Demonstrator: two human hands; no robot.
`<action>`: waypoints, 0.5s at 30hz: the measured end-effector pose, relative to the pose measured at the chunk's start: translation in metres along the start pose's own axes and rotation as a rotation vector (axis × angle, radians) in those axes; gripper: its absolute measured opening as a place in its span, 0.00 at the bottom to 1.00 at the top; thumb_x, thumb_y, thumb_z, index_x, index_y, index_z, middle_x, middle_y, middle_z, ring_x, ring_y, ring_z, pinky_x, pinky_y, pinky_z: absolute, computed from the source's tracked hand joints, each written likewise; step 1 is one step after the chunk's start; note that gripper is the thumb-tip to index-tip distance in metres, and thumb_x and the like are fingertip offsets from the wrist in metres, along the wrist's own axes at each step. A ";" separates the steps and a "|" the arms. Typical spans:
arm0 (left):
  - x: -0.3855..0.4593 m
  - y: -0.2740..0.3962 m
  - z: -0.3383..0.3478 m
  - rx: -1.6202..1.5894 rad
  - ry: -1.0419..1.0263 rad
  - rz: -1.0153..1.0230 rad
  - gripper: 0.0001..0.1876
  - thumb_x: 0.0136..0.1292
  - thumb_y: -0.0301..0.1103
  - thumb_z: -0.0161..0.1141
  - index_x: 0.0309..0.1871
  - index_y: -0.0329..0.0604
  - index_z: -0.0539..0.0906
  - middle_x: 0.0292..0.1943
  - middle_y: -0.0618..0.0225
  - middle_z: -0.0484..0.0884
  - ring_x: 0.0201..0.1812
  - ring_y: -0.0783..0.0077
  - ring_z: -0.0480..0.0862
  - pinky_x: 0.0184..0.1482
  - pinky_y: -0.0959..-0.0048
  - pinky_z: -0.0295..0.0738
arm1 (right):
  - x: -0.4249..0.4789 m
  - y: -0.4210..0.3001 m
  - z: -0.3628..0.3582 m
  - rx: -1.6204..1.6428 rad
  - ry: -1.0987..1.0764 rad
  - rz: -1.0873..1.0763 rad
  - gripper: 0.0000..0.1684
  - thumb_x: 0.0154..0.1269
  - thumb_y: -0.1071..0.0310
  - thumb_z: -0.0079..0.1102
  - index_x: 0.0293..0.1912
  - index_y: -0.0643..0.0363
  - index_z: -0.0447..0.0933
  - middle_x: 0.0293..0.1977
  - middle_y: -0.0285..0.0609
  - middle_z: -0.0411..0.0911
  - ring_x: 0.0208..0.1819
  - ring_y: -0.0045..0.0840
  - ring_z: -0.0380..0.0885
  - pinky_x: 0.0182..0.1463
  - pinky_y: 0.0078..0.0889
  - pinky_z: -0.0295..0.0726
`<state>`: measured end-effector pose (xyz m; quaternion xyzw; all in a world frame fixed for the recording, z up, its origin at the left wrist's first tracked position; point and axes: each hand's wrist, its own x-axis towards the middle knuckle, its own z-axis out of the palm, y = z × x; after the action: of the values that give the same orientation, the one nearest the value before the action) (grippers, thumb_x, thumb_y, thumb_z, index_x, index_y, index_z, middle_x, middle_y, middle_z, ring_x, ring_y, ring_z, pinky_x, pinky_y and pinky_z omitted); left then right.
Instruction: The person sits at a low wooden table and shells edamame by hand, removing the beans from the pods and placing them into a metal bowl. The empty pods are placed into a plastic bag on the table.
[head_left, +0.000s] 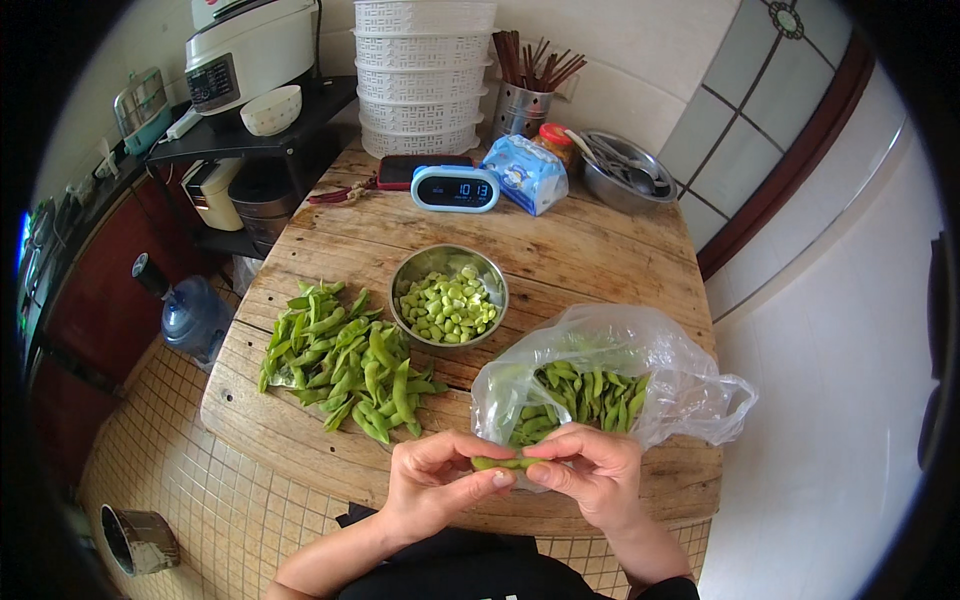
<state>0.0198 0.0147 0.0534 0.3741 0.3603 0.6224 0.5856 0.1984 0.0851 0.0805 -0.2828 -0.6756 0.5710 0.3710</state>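
Between both hands, near the table's front edge, a green soybean pod lies level. My left hand pinches its left end with thumb and forefinger; my right hand pinches the other end. Just beyond the hands, a clear plastic bag lies with its mouth towards me and many green pods in it. A steel bowl of shelled green beans stands further back. Left of the bowl is a loose heap of pods on the wooden table.
At the table's back stand a blue digital clock, a phone, a blue tissue pack, a red-lidded jar, a steel basin of cutlery, a chopstick holder and stacked white plastic baskets. A bucket is on the floor.
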 end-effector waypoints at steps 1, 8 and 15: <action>0.000 0.000 0.001 -0.024 -0.011 0.010 0.11 0.60 0.22 0.63 0.46 0.32 0.82 0.41 0.60 0.84 0.39 0.74 0.83 0.40 0.78 0.79 | -0.003 0.005 0.005 0.173 0.041 0.090 0.09 0.58 0.74 0.66 0.40 0.65 0.81 0.33 0.41 0.81 0.30 0.21 0.80 0.35 0.19 0.79; 0.004 0.002 0.000 0.117 -0.053 0.201 0.11 0.57 0.23 0.64 0.44 0.34 0.82 0.43 0.59 0.81 0.41 0.71 0.81 0.42 0.73 0.76 | -0.008 0.022 0.018 0.747 0.018 0.354 0.12 0.60 0.73 0.65 0.43 0.68 0.79 0.34 0.42 0.80 0.32 0.21 0.79 0.37 0.20 0.79; 0.011 0.010 -0.006 0.864 -0.054 0.561 0.12 0.52 0.27 0.67 0.40 0.37 0.81 0.40 0.58 0.81 0.36 0.63 0.80 0.38 0.69 0.74 | 0.007 -0.007 0.017 -0.335 0.112 -0.271 0.13 0.55 0.70 0.69 0.40 0.63 0.80 0.30 0.40 0.78 0.27 0.20 0.78 0.30 0.19 0.78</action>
<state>0.0097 0.0254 0.0596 0.6801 0.4551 0.5398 0.1972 0.1803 0.0797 0.0872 -0.2782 -0.7713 0.3790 0.4289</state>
